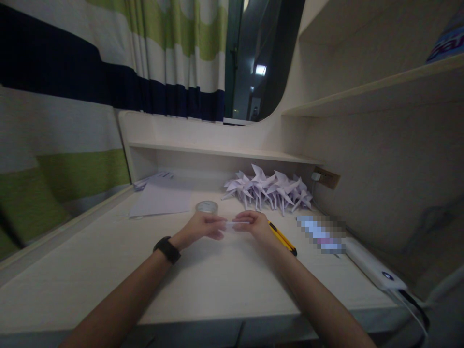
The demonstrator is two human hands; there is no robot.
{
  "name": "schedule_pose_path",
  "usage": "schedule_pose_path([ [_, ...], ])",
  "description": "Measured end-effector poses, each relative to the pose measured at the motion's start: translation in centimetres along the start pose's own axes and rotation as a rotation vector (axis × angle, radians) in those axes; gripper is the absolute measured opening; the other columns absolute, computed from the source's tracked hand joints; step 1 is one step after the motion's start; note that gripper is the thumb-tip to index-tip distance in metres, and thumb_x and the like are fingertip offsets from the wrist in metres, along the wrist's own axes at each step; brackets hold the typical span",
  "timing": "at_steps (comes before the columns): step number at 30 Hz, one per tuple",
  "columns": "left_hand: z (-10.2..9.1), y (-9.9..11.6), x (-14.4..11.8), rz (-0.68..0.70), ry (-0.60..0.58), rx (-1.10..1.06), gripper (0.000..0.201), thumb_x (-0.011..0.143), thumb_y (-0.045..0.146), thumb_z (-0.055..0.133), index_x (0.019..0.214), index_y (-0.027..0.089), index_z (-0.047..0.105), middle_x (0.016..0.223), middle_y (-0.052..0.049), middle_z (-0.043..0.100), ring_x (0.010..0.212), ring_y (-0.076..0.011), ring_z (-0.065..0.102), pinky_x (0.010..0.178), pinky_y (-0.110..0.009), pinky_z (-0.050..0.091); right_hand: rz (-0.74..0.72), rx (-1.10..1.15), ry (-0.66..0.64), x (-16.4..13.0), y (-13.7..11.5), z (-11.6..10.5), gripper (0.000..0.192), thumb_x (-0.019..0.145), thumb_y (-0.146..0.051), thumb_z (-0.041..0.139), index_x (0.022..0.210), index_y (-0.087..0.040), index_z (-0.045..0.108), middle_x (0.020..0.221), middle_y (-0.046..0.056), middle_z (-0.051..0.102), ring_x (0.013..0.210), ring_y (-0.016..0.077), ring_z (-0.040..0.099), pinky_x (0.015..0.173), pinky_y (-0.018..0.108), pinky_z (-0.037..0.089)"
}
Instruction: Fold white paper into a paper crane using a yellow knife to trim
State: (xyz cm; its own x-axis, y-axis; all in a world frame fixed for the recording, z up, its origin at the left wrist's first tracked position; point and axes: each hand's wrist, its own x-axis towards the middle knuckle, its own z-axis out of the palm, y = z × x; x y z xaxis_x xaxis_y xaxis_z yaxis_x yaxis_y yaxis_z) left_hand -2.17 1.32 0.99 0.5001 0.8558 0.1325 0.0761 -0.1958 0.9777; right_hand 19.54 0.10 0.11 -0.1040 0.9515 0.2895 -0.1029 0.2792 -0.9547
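Two hands are brought together at the centre of the frame, just above the bench [108, 251]. A small white paper strip [237, 225] is pinched between them: the left hand [205, 226] is closed on its left end, the right hand [255, 224] on its right end, each grip narrow and fingertip-only, so that the strip is kept taut and clear of the surface. A black wristband [167, 249] is worn on the left wrist. A yellow utility knife [282, 238] is laid just beside the right hand, within easy reach. A roll of clear tape [207, 207] is set near the left hand, with a white paper sheet [161, 199] beyond it. A pile of folded paper cranes [270, 189] is gathered against the back wall, well clear of the working area. A white power strip [373, 268] lies at the right edge.
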Motion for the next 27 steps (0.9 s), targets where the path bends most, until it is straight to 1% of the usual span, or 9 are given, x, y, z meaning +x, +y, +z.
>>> schedule_pose_path([
  [2,0.2,0.2,-0.1,-0.012,-0.004,0.006,0.047,0.072,0.045,0.074,0.100,0.008,0.071,0.087,-0.014,0.073,0.067,-0.0192,0.069,0.069,-0.036,0.059,-0.005,0.013,-0.001,0.0,0.1,0.0,0.040,0.045,-0.028,0.089,0.078,-0.016,0.070,0.077,0.007,0.075,0.068,0.0228,0.071,0.066,0.035,0.058],
  [6,0.3,0.8,-0.2,0.001,0.018,0.034,0.043,0.070,0.042,0.076,0.094,0.007,0.073,0.081,-0.013,0.073,0.067,-0.0191,0.069,0.069,-0.035,0.058,0.020,0.038,-0.026,-0.1,0.1,0.1,0.041,0.045,-0.027,0.088,0.079,-0.015,0.069,0.080,0.008,0.075,0.069,0.0229,0.071,0.067,0.036,0.058],
  [10,0.3,0.7,-0.1,0.023,0.019,0.034,0.040,0.068,0.039,0.078,0.092,0.007,0.074,0.079,-0.011,0.073,0.068,-0.0193,0.069,0.071,-0.034,0.058,0.047,0.064,-0.018,0.0,0.2,0.1,0.040,0.045,-0.027,0.088,0.079,-0.016,0.069,0.079,0.008,0.075,0.069,0.0223,0.071,0.070,0.037,0.058],
  [14,0.3,0.3,0.0,0.020,0.042,0.045,0.041,0.068,0.038,0.078,0.094,0.007,0.073,0.078,-0.011,0.073,0.067,-0.0190,0.069,0.069,-0.033,0.058,0.002,0.014,0.015,0.1,0.3,0.1,0.039,0.044,-0.027,0.088,0.076,-0.016,0.069,0.077,0.008,0.075,0.072,0.0234,0.071,0.073,0.038,0.057],
  [18,0.2,0.1,0.1,0.022,0.014,0.099,0.040,0.070,0.039,0.076,0.093,0.006,0.073,0.069,-0.010,0.072,0.062,-0.0184,0.068,0.064,-0.031,0.058,-0.019,-0.045,0.003,0.0,0.1,0.1,0.038,0.046,-0.027,0.086,0.077,-0.016,0.068,0.079,0.009,0.075,0.076,0.0249,0.071,0.073,0.038,0.057],
  [22,0.1,-0.3,0.3,0.058,0.042,0.142,0.035,0.072,0.037,0.075,0.090,0.007,0.074,0.069,-0.010,0.072,0.062,-0.0177,0.068,0.064,-0.029,0.057,-0.001,-0.053,-0.017,-0.1,0.1,0.2,0.038,0.047,-0.023,0.085,0.080,-0.016,0.068,0.082,0.009,0.075,0.078,0.0250,0.071,0.074,0.038,0.056],
  [27,0.2,-0.5,0.4,0.055,0.067,0.124,0.035,0.071,0.037,0.076,0.091,0.008,0.074,0.068,-0.009,0.072,0.061,-0.0178,0.068,0.062,-0.030,0.058,-0.038,-0.092,0.007,0.0,0.4,0.3,0.033,0.049,-0.023,0.083,0.078,-0.016,0.069,0.081,0.009,0.075,0.079,0.0248,0.071,0.076,0.038,0.056],
])
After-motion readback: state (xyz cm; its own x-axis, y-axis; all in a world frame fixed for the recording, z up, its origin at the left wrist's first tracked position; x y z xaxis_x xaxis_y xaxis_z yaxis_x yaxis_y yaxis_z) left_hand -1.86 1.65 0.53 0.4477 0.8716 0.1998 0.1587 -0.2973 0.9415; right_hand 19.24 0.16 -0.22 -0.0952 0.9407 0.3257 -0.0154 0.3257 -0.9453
